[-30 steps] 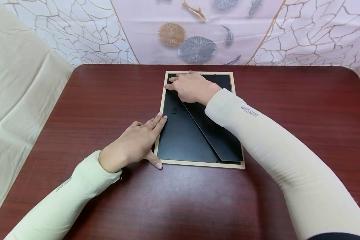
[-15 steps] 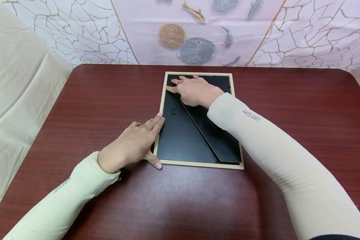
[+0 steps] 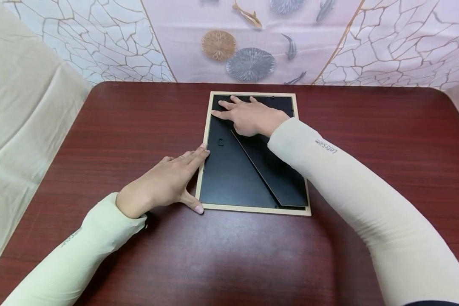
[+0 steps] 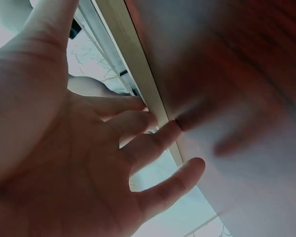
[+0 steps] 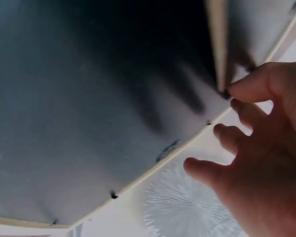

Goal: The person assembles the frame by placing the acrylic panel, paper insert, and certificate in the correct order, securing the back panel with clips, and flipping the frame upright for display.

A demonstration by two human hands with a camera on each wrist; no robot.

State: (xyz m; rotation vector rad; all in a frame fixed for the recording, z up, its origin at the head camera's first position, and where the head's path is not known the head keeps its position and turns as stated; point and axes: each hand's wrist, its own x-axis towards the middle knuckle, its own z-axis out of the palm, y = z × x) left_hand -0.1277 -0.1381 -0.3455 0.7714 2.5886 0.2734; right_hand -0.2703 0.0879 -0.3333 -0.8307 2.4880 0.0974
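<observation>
One frame (image 3: 252,210) lies face down at the centre of the head view — a rectangle with a thin pale wood border round a matte black backing (image 3: 229,178); a long black stand (image 3: 275,174), a flat tapering strip, runs diagonally across the backing toward its lower right; the frame rests on a dark red wood-grain table (image 3: 118,119) with rounded corners.

Two hands, both in ribbed cream sleeves; the left hand (image 3: 164,185) lies flat at centre left, fingers straight, fingertips touching the frame's left border and thumb at its lower left corner — it grips nothing; the right hand (image 3: 252,115) lies spread on the upper part of the backing, fingers extended toward the upper left corner, pressing flat rather than clasping.

A patterned cloth (image 3: 252,42) of cracked lines, round discs and fish fills the top; plain cream fabric (image 3: 19,119) hangs at the left.

Against a second ago the left hand has drawn back slightly toward lower left; the right fingers have spread wider; the frame has not shifted.
</observation>
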